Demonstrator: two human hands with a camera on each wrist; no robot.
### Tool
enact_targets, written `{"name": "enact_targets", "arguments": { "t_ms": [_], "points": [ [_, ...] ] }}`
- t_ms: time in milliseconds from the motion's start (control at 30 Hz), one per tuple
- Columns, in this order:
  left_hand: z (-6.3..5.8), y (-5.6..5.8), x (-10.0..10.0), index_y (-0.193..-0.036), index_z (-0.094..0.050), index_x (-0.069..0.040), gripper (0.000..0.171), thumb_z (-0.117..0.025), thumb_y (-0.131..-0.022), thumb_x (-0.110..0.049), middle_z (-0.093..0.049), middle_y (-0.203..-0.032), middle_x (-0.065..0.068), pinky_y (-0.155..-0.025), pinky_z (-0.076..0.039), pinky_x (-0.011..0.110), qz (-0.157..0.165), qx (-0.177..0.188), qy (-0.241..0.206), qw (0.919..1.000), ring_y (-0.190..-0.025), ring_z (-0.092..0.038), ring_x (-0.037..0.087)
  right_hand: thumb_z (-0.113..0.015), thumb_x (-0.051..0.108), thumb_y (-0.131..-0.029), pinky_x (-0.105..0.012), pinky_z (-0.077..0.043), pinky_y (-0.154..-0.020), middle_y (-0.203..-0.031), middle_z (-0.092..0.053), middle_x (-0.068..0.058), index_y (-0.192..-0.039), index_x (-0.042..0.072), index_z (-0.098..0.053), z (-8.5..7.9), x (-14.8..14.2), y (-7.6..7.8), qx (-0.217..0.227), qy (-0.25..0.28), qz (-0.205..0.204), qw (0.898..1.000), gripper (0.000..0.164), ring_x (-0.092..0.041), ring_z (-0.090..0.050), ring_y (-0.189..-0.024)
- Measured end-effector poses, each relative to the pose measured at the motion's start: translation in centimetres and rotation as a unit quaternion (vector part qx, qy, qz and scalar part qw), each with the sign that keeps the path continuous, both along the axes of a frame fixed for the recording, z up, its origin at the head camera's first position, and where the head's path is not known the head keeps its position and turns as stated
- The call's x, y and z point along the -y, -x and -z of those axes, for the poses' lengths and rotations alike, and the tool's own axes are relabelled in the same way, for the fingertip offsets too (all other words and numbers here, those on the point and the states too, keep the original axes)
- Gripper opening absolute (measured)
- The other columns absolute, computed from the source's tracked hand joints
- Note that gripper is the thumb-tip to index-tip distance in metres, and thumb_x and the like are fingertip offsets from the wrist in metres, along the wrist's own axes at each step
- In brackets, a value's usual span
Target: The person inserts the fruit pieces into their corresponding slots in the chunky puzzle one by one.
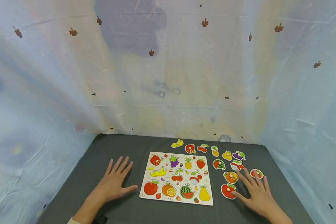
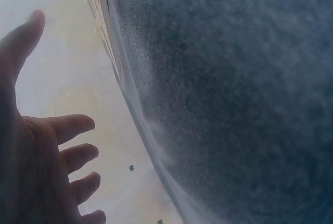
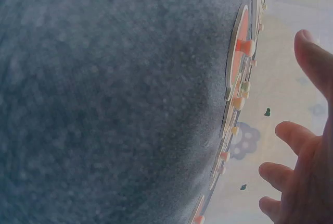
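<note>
A white fruit puzzle board (image 1: 184, 156) lies flat between my hands, printed with an apple, bananas, grapes and other fruit. Left of it, my left hand (image 1: 114, 182) is spread with straight fingers and holds nothing. My right hand (image 1: 257, 194) is spread too, beside the loose knobbed pieces on the right. Its thumb overlaps the edge of the apple piece (image 1: 226, 190) in the head view; whether they touch I cannot tell. Close to its fingers lie the orange piece (image 1: 230, 177) and a red piece with green leaves (image 1: 258, 173). In the right wrist view the apple piece (image 3: 237, 52) shows its upright knob.
More pieces lie behind and right of the board: banana (image 1: 177, 143), pomegranate (image 1: 189, 149), cherries (image 1: 203, 148), pineapple (image 1: 215, 151), pear (image 1: 227, 155), grapes (image 1: 239, 155), watermelon (image 1: 219, 164) and another cherry piece (image 1: 237, 164). A patterned curtain (image 1: 168, 112) rises behind the dark tabletop (image 1: 123, 143).
</note>
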State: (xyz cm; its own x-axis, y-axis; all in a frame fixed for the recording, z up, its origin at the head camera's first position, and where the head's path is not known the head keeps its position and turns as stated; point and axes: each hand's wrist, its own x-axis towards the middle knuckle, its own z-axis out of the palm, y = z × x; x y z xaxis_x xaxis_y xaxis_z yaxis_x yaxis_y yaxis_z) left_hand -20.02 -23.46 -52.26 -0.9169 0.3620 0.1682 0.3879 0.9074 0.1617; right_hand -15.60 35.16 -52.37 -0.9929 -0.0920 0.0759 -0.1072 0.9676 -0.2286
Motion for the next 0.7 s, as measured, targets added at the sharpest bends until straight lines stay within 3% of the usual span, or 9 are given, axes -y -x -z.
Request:
{"name": "enact_targets", "arguments": {
  "t_ms": [267, 700],
  "points": [
    [0.3, 0.1, -0.5, -0.164, -0.045, -0.008, 0.105, -0.064, -0.09, -0.081, -0.032, -0.173, 0.019, -0.129, -0.01, 0.07, 0.018, 0.02, 0.008, 0.9996, -0.161, -0.025, 0.044, -0.069, 0.075, -0.091, -0.07, 0.024, -0.121, -0.172, -0.027, -0.029, -0.166, 0.017, -0.04, 0.0, 0.0, -0.1, 0.006, 0.01, 0.002, 1.0, 0.099, -0.058, -0.009, -0.159],
    [0.4, 0.8, -2.2, -0.166, -0.039, -0.007, 0.111, -0.065, -0.089, -0.081, -0.028, -0.175, 0.018, -0.13, -0.011, 0.069, 0.043, 0.076, 0.007, 0.9962, -0.163, -0.021, 0.042, -0.069, 0.072, -0.093, -0.066, 0.027, -0.122, -0.172, -0.026, -0.028, -0.167, 0.016, -0.039, 0.3, -0.1, 0.4, -0.001, 0.016, -0.017, 1.0, 0.097, -0.059, -0.015, -0.157]
  ]
}}
